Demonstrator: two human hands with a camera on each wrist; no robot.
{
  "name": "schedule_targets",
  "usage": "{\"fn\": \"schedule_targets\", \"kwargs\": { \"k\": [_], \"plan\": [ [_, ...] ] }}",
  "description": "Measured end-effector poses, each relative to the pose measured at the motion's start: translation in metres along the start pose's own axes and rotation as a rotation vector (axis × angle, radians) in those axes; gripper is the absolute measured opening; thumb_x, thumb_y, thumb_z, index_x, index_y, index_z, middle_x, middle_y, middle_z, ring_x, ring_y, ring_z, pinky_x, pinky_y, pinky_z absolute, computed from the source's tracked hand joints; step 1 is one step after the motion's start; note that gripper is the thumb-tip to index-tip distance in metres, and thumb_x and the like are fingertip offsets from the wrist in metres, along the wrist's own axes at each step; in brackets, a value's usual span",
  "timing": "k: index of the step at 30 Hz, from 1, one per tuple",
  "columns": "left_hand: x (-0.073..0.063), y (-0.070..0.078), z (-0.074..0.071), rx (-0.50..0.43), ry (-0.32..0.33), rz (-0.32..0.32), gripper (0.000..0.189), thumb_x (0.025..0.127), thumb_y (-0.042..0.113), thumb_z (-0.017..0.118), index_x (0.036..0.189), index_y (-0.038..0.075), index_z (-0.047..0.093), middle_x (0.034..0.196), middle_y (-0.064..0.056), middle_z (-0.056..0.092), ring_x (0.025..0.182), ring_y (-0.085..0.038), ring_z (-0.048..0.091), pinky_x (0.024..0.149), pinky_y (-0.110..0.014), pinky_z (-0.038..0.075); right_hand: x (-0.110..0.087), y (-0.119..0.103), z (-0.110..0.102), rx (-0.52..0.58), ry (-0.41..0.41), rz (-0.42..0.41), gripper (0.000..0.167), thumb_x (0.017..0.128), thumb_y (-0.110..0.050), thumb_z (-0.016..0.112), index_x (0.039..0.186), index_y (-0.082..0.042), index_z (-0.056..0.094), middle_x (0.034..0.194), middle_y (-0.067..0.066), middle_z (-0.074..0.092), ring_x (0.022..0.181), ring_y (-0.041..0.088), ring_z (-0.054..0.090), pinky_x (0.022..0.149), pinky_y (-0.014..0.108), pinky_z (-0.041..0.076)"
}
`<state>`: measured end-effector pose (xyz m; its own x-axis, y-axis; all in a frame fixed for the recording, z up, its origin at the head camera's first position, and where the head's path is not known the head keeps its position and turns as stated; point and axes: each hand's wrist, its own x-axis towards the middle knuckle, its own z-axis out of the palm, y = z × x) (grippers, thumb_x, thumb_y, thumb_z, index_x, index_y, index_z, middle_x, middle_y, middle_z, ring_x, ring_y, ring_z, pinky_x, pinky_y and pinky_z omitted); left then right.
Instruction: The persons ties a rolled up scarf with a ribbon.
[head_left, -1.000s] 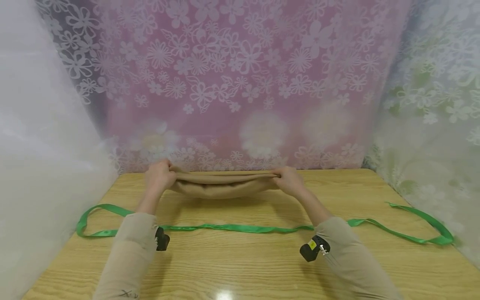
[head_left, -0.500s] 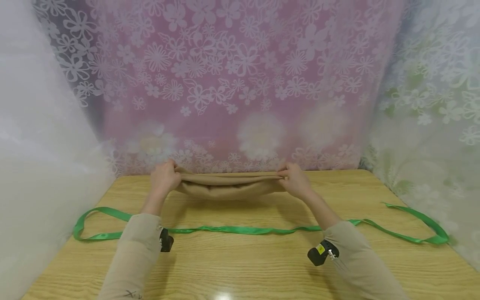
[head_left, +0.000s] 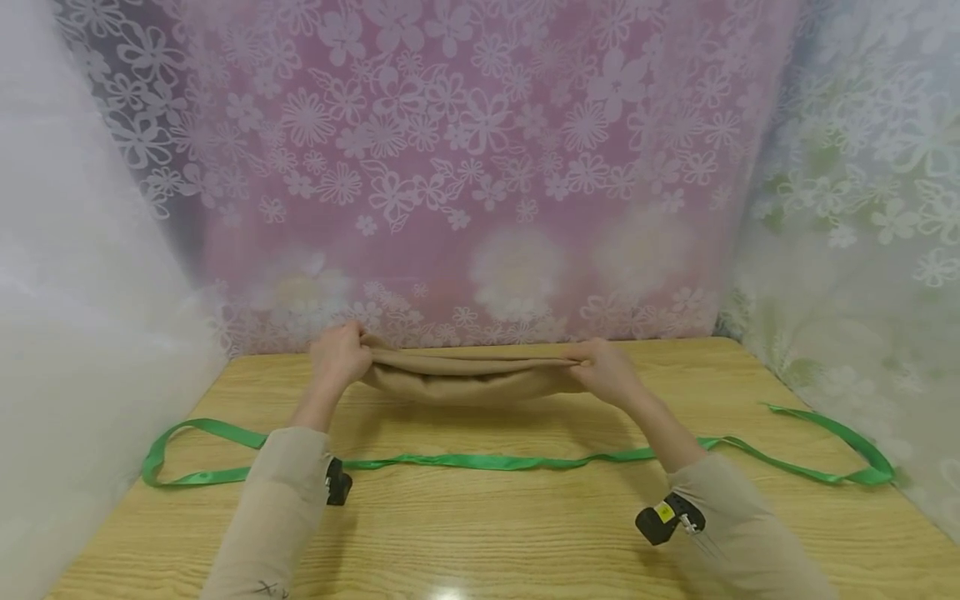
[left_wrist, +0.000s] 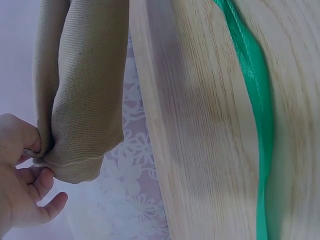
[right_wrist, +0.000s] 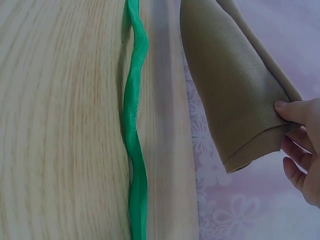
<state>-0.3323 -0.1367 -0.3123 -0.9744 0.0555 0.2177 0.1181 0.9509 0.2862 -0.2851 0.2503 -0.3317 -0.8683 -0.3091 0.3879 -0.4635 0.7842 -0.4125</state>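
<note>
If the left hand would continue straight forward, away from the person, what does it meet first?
Most likely the flowered curtain behind the table's far edge. The left hand keeps its grip on the tan cloth close before it; nothing else shows between, though depth is unclear.

Your counter (head_left: 525, 533): light wood grain. Green ribbon (head_left: 480, 459) lies flat across it, left to right, looping at both ends.

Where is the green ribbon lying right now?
In the head view, the green ribbon stretches across the wooden table from left to right, nearer the person than the tan cloth, passing under both forearms.
</note>
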Motion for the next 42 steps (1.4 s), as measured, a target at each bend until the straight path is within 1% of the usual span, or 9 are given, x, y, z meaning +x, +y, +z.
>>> {"fn": "schedule_targets", "kwargs": {
  "k": [7,10,12,19,24,29,35,39,42],
  "plan": [
    [0.002,0.012,0.004,-0.013,-0.008,0.027,0.034,0.089,0.01,0.046,0.121,0.001,0.054,0.112,-0.02,0.06,0.098,-0.037,0.056,0.081,-0.051,0.044,-0.011,0.004,-0.011,-0.019,0.003,-0.011,0.022,0.084,-0.006,0.063,0.104,0.001,0.069,0.098,0.016,0.067,0.09,0.032,0.057,0.072,0.048,0.048],
    [0.003,0.017,0.007,-0.006,-0.004,0.042,0.033,0.09,0.011,0.047,0.12,0.001,0.055,0.111,-0.019,0.06,0.099,-0.036,0.056,0.085,-0.05,0.043,-0.016,0.007,-0.016,-0.037,-0.009,-0.014,0.021,0.085,-0.008,0.063,0.104,0.0,0.07,0.099,0.014,0.067,0.092,0.032,0.057,0.076,0.049,0.047],
    [0.004,0.019,0.009,0.003,-0.004,0.044,0.033,0.09,0.012,0.047,0.12,0.001,0.055,0.11,-0.019,0.06,0.099,-0.036,0.056,0.085,-0.05,0.042,-0.018,0.009,-0.018,-0.048,-0.017,-0.036,0.019,0.085,-0.007,0.063,0.102,-0.001,0.07,0.099,0.013,0.067,0.095,0.033,0.057,0.079,0.051,0.047],
    [0.004,0.029,0.013,-0.001,-0.019,0.077,0.032,0.089,0.01,0.049,0.118,0.0,0.056,0.109,-0.02,0.059,0.099,-0.038,0.055,0.086,-0.052,0.042,-0.029,0.016,-0.028,-0.025,-0.064,-0.134,0.014,0.082,0.002,0.064,0.086,-0.009,0.073,0.085,0.004,0.067,0.084,0.026,0.059,0.069,0.042,0.047],
    [0.005,0.035,0.017,0.003,-0.031,0.093,0.033,0.085,0.009,0.051,0.117,0.001,0.057,0.108,-0.018,0.06,0.098,-0.037,0.055,0.086,-0.052,0.041,-0.038,0.019,-0.035,-0.009,-0.083,-0.161,0.018,0.081,0.003,0.066,0.09,-0.011,0.073,0.093,0.003,0.067,0.088,0.026,0.059,0.072,0.042,0.049],
    [0.007,0.042,0.021,-0.006,-0.058,0.094,0.036,0.085,0.009,0.051,0.119,0.002,0.056,0.11,-0.018,0.06,0.1,-0.038,0.054,0.088,-0.054,0.039,-0.046,0.015,-0.042,0.011,-0.076,-0.213,0.019,0.08,0.003,0.068,0.086,-0.014,0.072,0.09,-0.001,0.065,0.085,0.021,0.057,0.07,0.039,0.048],
    [0.009,0.047,0.023,0.002,-0.084,0.103,0.035,0.086,0.01,0.051,0.12,0.003,0.056,0.111,-0.017,0.061,0.099,-0.036,0.056,0.088,-0.053,0.041,-0.052,0.006,-0.049,-0.003,-0.108,-0.235,0.023,0.077,0.004,0.068,0.076,-0.019,0.067,0.079,-0.009,0.061,0.073,0.013,0.049,0.062,0.031,0.039],
    [0.009,0.051,0.026,0.009,-0.106,0.114,0.034,0.088,0.01,0.051,0.121,0.002,0.055,0.11,-0.018,0.061,0.098,-0.037,0.057,0.087,-0.052,0.042,-0.058,0.002,-0.053,-0.004,-0.143,-0.243,0.022,0.078,0.002,0.069,0.078,-0.021,0.069,0.079,-0.013,0.059,0.072,0.012,0.05,0.062,0.031,0.04],
    [0.009,0.056,0.027,0.024,-0.102,0.122,0.033,0.088,0.011,0.052,0.12,0.004,0.056,0.111,-0.016,0.061,0.101,-0.037,0.055,0.091,-0.054,0.038,-0.062,-0.001,-0.057,0.022,-0.156,-0.308,0.023,0.077,0.002,0.069,0.085,-0.02,0.072,0.081,-0.012,0.06,0.074,0.01,0.053,0.063,0.03,0.044]
  ]
}}
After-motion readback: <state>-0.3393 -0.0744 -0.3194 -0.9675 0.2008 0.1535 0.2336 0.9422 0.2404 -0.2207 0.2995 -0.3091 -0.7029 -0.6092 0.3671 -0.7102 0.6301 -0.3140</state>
